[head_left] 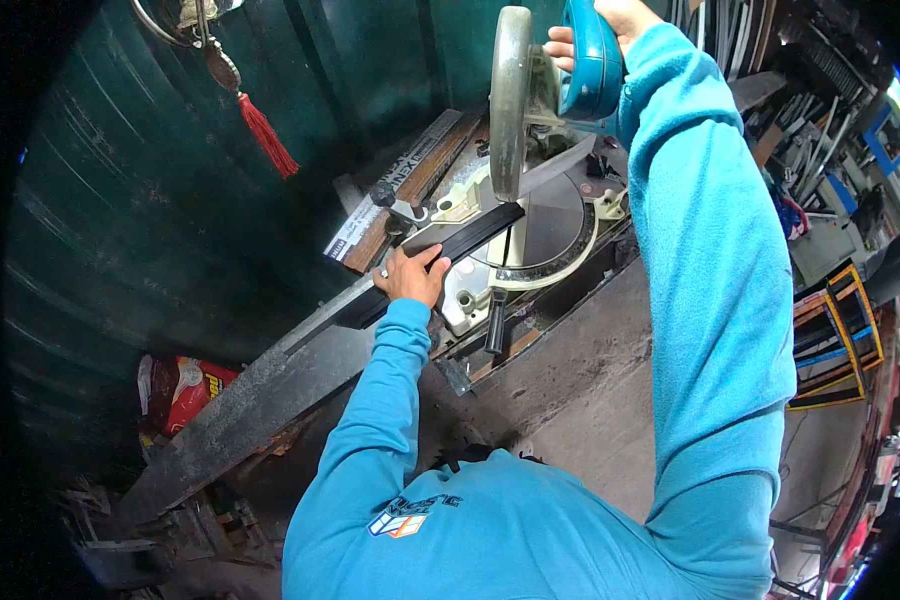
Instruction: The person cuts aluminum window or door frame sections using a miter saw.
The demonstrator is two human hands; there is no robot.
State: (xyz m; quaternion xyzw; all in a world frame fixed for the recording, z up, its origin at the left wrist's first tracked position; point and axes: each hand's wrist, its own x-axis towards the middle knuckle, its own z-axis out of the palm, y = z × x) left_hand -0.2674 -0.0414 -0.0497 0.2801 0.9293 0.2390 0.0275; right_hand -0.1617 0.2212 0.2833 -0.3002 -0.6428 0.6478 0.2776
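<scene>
A miter saw (510, 110) stands on the bench, its blade guard upright over the round base. High at the top of the view, my right hand (625, 20) is wrapped round the saw's teal handle (592, 65). My left hand (411, 277) grips a black bar-shaped profile (482, 232), pressing it against the saw's fence with the thumb on its near side. The far end of the profile lies beside the blade guard. A black clamp knob (383, 193) stands just behind the left hand, and the table lock handle (495, 320) points toward me.
A long metal beam (260, 395) runs down to the lower left. Behind the saw lie wooden boards (410, 190). A red bag (195, 390) sits at the left, and a red tassel (266, 135) hangs from above. Yellow-edged frames (850, 330) stand at the right.
</scene>
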